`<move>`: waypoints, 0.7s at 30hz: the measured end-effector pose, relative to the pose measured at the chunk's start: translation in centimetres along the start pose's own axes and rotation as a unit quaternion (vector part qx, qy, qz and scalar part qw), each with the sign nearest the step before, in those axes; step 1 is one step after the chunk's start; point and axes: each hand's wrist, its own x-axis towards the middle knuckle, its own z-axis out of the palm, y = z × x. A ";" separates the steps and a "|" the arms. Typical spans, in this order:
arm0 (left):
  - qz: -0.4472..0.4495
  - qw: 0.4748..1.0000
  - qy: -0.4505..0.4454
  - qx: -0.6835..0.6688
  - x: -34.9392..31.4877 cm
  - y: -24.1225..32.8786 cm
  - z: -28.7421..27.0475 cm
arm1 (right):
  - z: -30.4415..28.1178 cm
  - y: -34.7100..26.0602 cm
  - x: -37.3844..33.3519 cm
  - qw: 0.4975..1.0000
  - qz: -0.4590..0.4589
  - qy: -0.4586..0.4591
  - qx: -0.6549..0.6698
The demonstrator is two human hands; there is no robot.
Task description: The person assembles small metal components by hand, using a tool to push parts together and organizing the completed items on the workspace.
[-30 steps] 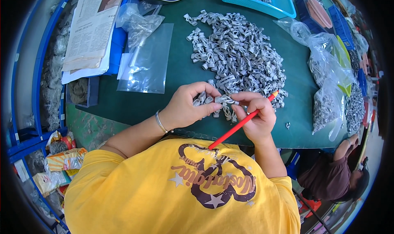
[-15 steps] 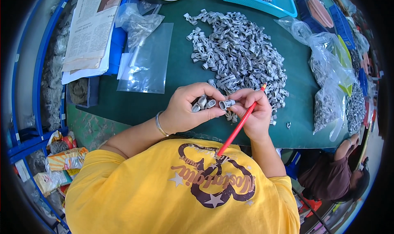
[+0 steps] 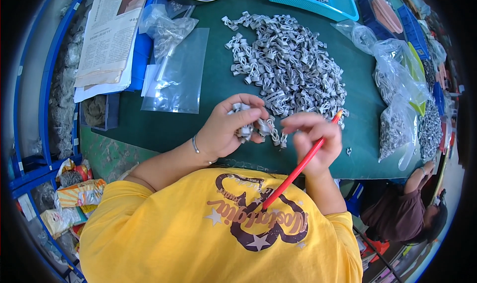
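Observation:
My left hand [image 3: 222, 129] is curled around several small grey caps with looped straps [image 3: 244, 131], just off the near edge of the pile. Beside it, my right hand [image 3: 320, 149] has its thumb and forefinger apart, with a red pencil-like stick [image 3: 293, 176] lodged between the fingers. The stick's yellowish tip points away from me, and its other end reaches back over my yellow shirt. A large pile of the same grey looped caps [image 3: 293, 59] spreads beyond both hands. A few loose ones lie under my fingertips.
The pile rests on a green table [image 3: 218, 74]. Left are a clear plastic bag [image 3: 174, 89] and newspapers [image 3: 107, 39]. A turquoise basket [image 3: 318, 9] stands at the back; filled clear bags [image 3: 397, 119] lie right. Another person [image 3: 402, 208] is at the lower right.
My hands have moved apart: the right went slightly right, and its fingertips left the cap they were touching. My left hand has turned and closed around its caps. The red stick shifted with the right hand.

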 end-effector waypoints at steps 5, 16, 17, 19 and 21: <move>0.013 0.996 -0.026 -0.088 0.5 0.1 -1.9 | -1.9 1.6 1.0 0.967 0.098 0.034 -0.234; 0.036 0.999 -0.010 -0.013 0.3 0.4 -1.2 | 0.1 2.3 2.3 0.867 0.048 -0.090 -0.488; 0.042 0.999 0.004 0.018 0.2 0.4 -1.2 | 0.0 2.1 2.3 0.867 0.048 -0.090 -0.487; 0.056 0.994 0.026 0.091 0.1 0.5 -0.8 | -0.4 1.6 2.1 0.875 0.063 -0.056 -0.477; 0.069 0.983 0.047 0.164 -0.1 0.5 -0.4 | -1.2 1.5 1.5 0.929 0.136 -0.012 -0.344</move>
